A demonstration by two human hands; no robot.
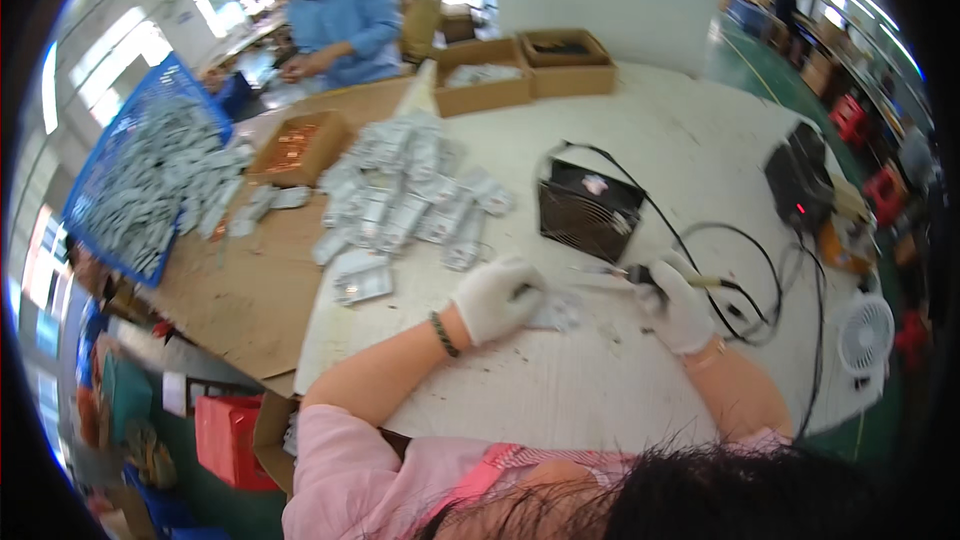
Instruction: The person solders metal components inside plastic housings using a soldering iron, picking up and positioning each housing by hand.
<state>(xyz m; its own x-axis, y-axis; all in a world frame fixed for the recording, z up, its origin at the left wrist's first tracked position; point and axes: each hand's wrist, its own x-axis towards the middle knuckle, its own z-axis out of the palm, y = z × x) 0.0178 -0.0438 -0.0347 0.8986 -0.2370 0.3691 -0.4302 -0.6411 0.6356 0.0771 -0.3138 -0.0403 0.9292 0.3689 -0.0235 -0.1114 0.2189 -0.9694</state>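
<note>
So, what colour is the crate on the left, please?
The crate is blue, clearest in the head view.

White fan (pixel 866 335) far right; red bin (pixel 230 445) lower left; blue-shirted person (pixel 352 22) left of pale pillar (pixel 610 5).

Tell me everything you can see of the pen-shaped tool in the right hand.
The pen-shaped tool is slim, with a thin, metallic-looking front end, a dark section behind it and a pale yellow-green rear part that looks like plastic. The white-gloved right hand grips it around the middle, hiding part of the handle. It lies roughly level across the view above the white table, front end pointing left. A black cable leaves its rear. Blur hides whether the tip touches anything.
</note>
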